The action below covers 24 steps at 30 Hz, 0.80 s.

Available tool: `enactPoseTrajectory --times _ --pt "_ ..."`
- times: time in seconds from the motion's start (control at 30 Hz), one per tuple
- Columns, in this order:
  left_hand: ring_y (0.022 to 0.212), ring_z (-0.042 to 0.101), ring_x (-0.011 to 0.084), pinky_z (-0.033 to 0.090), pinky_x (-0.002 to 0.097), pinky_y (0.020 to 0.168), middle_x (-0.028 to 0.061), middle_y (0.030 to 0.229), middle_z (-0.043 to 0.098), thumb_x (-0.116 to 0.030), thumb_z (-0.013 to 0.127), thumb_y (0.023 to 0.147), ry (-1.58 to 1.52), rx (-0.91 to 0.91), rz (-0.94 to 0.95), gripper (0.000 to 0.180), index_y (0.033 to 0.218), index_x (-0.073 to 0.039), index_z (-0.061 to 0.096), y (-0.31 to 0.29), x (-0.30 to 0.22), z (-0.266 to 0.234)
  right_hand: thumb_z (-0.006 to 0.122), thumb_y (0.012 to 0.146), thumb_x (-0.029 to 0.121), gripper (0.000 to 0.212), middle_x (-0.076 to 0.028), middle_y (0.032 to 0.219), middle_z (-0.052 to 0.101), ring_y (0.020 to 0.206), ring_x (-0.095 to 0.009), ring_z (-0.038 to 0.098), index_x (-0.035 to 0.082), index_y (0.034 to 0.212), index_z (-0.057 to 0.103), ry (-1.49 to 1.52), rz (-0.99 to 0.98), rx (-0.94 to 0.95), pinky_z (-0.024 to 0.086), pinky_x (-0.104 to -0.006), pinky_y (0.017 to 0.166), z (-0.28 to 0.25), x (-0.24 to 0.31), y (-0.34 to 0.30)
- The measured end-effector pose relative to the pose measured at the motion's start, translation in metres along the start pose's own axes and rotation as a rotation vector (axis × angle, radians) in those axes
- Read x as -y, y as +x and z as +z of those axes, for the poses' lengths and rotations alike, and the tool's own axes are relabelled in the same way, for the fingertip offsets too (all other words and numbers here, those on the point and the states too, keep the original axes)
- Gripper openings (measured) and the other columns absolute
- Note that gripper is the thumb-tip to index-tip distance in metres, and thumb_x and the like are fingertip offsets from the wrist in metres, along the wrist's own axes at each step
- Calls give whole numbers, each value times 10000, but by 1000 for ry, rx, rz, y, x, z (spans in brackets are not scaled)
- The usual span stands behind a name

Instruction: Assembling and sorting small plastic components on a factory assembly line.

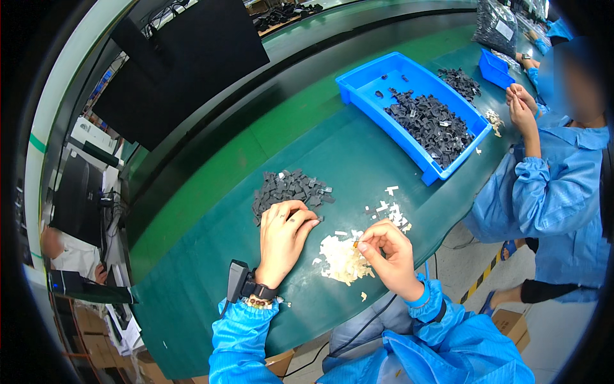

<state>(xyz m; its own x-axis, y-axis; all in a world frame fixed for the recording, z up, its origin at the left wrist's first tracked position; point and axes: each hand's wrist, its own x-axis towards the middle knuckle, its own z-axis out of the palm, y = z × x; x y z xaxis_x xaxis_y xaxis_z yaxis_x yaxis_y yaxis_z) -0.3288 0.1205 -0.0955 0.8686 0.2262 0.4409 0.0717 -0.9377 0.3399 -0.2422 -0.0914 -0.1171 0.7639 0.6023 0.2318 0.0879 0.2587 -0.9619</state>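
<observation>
Two bare hands are at work over a green table mat [211, 281], each beside its own heap of small parts. The left hand [281, 240] rests at the near edge of a heap of dark parts [291, 185], back of the hand upward, fingers bent, with thumb and forefinger drawn together toward the right. A small dark piece [320, 218] shows at those fingertips; whether it is gripped or merely adjacent cannot be told. The right hand [391, 259] is at the right side of a heap of pale pieces [343, 261], thumb and forefinger pinching what appears to be a small amber piece [355, 244]; its exact form is too small to establish.

A looser scatter of white pieces [394, 214] lies just beyond the right hand. Farther off stands a blue tray [361, 80] partly filled with similar dark parts. At the far right, a co-worker's hands [523, 105] are raised and close together.

Judged from these positions, the step in hand is fingertip handling of single parts, one hand per heap. The two hands are near each other but apart. The next move calls for a secure, light pinch, with the knuckles kept clear of both heaps.
</observation>
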Motion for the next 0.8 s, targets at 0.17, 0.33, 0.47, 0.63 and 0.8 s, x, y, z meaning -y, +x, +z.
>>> enactPoseTrajectory --times 0.17,0.33,0.47,0.63,0.8 --pt "1023 613 226 430 381 885 13 1001 676 -110 747 822 50 8 110 143 946 -104 675 -1 -7 -1 684 928 32 71 -31 951 587 753 -52 552 -4 982 653 19 41 69 436 -206 634 2 0 3" --pt "958 685 267 513 369 854 83 1012 727 26 753 781 -249 -115 87 183 929 -32 661 -13 -21 -5 643 973 62 99 -23 972 588 803 -50 565 -4 1043 620 188 117 154 465 -209 666 1 -7 3" --pt "877 717 249 576 337 769 116 989 741 52 755 784 -437 -82 -21 144 887 -6 674 -20 -26 -6 649 974 73 115 -20 954 594 788 -46 563 -3 1052 612 171 136 177 468 -211 663 1 -4 3" --pt "836 728 221 579 321 750 103 926 748 68 743 791 -570 -121 -186 122 855 -25 697 -23 -26 -5 661 968 79 111 -16 903 606 766 -45 571 -4 1026 617 79 121 165 478 -218 644 1 -8 1" --pt "857 730 217 578 311 763 86 927 748 64 766 755 -453 -141 -42 183 905 -38 744 -25 -33 -7 656 963 56 106 -36 949 614 825 -65 605 -18 1028 616 120 179 150 518 -230 687 3 -5 2"
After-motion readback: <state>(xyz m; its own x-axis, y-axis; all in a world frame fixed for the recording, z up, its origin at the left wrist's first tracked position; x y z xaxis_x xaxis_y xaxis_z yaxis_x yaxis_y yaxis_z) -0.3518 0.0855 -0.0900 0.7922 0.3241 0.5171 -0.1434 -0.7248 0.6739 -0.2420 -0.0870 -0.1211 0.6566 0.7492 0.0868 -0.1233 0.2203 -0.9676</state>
